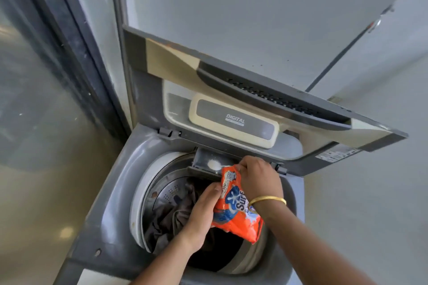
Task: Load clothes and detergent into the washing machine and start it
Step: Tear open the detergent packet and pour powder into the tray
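Two bare forearms reach in from below. The left hand (203, 211) grips the side of the orange detergent packet (234, 209), and the right hand (259, 180), a gold bangle (266, 200) at its wrist, pinches the packet's top corner. Beneath them dark clothes (171, 215) already lie in the drum (159, 192). Just beyond, the detergent drawer (209, 163) stands open with white powder inside. A careless tilt could spill powder past the drawer onto the clothes. The raised lid (254, 81) hangs overhead, crowding the reach.

Orange detergent packet (234, 213); grey washing machine (108, 192); dark clothes (169, 217).
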